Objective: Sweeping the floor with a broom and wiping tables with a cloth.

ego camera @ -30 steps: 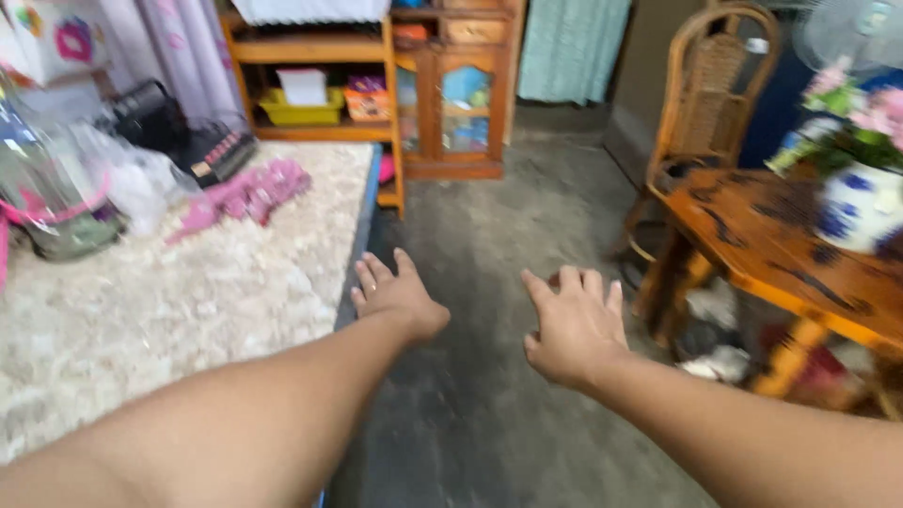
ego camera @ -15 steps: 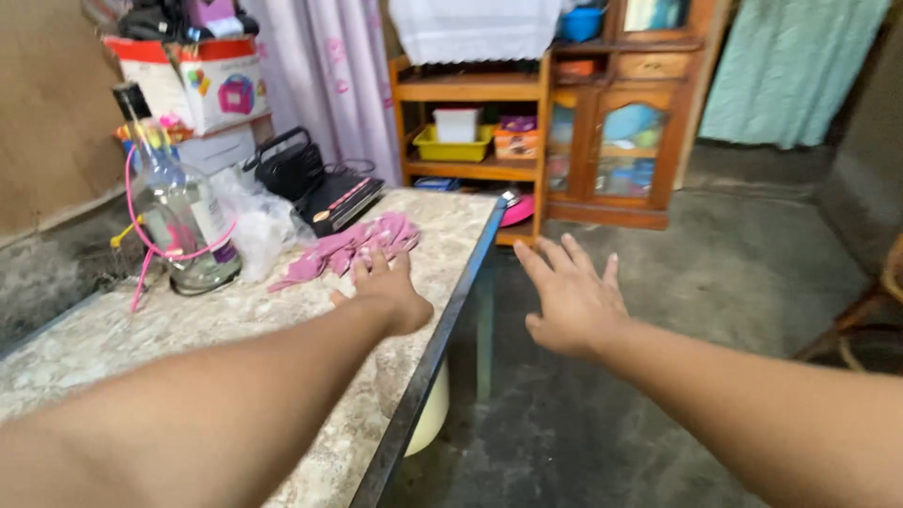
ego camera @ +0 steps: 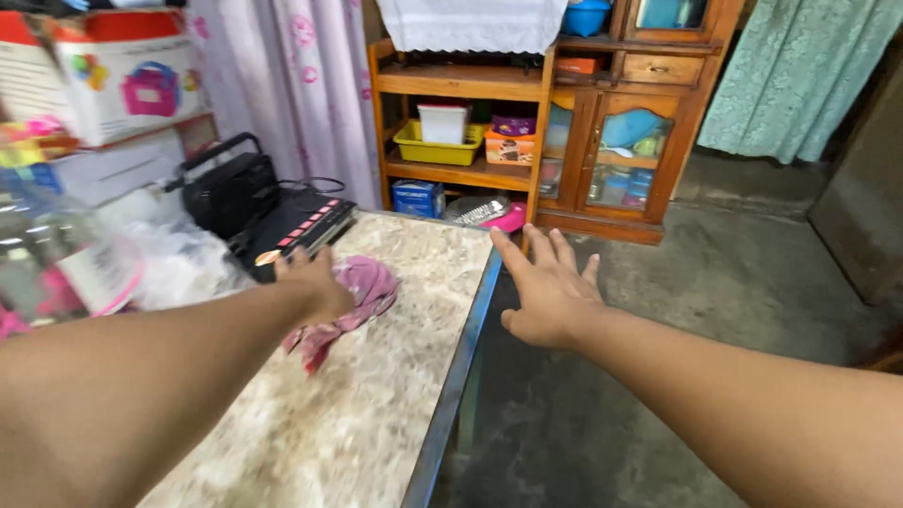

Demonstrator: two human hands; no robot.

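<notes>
Left hand [ego camera: 320,287] resting on pink cloth [ego camera: 362,292], fingers hidden, grip unclear; right hand [ego camera: 550,296] spread, empty, beside bench [ego camera: 395,414].

Soft, even daylight with faint shadows; the left edge is motion-blurred, the centre sharp.

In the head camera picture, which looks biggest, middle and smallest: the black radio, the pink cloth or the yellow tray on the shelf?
1. Black radio and pink cloth: they look about alike, and the left hand covers part of the cloth.
2. Yellow tray: smallest, though it sits farther away, so it may only look smaller.
</notes>
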